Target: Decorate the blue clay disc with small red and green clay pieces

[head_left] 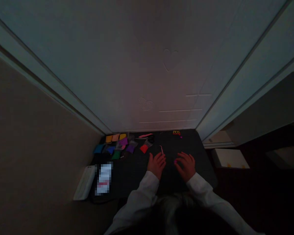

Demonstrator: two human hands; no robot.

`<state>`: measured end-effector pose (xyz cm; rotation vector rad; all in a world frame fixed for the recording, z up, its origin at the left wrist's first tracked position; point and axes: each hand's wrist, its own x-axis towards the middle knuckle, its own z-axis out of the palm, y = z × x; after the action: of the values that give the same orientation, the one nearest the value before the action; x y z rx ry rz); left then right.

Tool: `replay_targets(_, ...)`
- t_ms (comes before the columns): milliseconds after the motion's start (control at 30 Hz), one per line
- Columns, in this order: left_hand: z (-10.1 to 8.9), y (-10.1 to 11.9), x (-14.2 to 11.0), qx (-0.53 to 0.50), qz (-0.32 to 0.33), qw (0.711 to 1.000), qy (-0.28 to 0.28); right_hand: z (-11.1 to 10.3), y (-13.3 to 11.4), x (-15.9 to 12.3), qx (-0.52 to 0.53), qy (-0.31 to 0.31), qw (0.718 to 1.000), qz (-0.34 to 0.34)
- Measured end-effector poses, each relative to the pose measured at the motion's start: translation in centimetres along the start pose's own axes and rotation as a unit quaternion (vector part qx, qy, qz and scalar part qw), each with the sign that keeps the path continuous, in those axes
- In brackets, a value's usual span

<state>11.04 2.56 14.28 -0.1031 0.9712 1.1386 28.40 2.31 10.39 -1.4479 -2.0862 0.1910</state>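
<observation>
My right hand [187, 166] has thumb and forefinger curled toward each other, pinching a small purple ball [175, 161]. My left hand [156, 164] is over the dark table with its fingers stretched and the thumb apart. Just beyond the left fingertips lie pink tweezers [161, 149]; whether the fingers touch them I cannot tell. A small bag with red contents [144, 148] rests to the left of the tweezers. Toward the back right is a little red piece topped with several yellow dots [176, 132], and a small purple bit [181, 137] sits by it.
Small bags in several colours, such as a green one [116, 154], cover the back left of the dark table [137, 182]. Scissors [149, 138] lie near the wall [127, 81]. A blurred-out, pale rectangle [104, 179] is at left; a white box [230, 158] stands right of the table.
</observation>
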Motion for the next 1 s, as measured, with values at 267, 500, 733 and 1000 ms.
replay_targets(267, -9.4, 2.9, -0.2, 0.06, 0.084, 0.983, 0.151, 5.1, 5.2, -5.1, -0.052, -0.069, 0.996, 0.032)
replay_targets(500, -13.4, 2.8, -0.7, 0.09, 0.101, 0.965, 0.226, 6.5, 6.1, -7.1, -0.077, -0.117, 0.989, 0.037)
replay_targets(733, -14.3, 1.2, 2.0, 0.15, 0.138, 0.936, 0.288, 7.7, 6.5, -8.6, -0.122, -0.129, 0.984, 0.029)
replay_targets(1000, -18.5, -1.4, 4.2, 0.283, 0.247, 0.871, 0.317, 8.5, 6.6, -9.9, -0.143, -0.149, 0.978, 0.024)
